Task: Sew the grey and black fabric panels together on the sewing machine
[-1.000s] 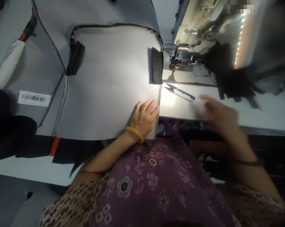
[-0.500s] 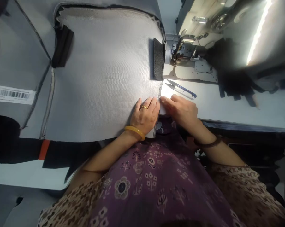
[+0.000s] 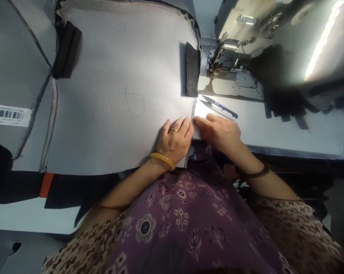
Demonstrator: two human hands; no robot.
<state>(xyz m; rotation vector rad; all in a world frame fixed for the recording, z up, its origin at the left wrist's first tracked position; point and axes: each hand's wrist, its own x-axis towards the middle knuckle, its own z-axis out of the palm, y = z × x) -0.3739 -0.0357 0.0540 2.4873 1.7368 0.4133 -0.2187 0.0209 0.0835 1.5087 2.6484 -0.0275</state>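
Note:
A large grey mesh-textured fabric panel [image 3: 109,125] covers the left and middle of the head view, with a dark stitched right edge. On that panel, beside its right edge, my left hand [image 3: 176,140] lies flat with its fingers stretched out. My right hand [image 3: 219,131] is closed, thumb and forefinger pinching the edge of the panel just across from the left fingertips. A black hook-and-loop strip [image 3: 192,70] sits on the panel's upper right edge. Blue thread snips [image 3: 220,107] rest on the table above my right hand.
A sewing machine [image 3: 231,53] with a lit lamp strip stands at the upper right. Its white table [image 3: 288,133] runs below. A black folded strip [image 3: 67,49] and a barcode label [image 3: 8,115] are on the fabric at left.
The far left part of the panel, with its label and black strip, has shifted left and the lower part slightly down. Both hands stay at the same edge.

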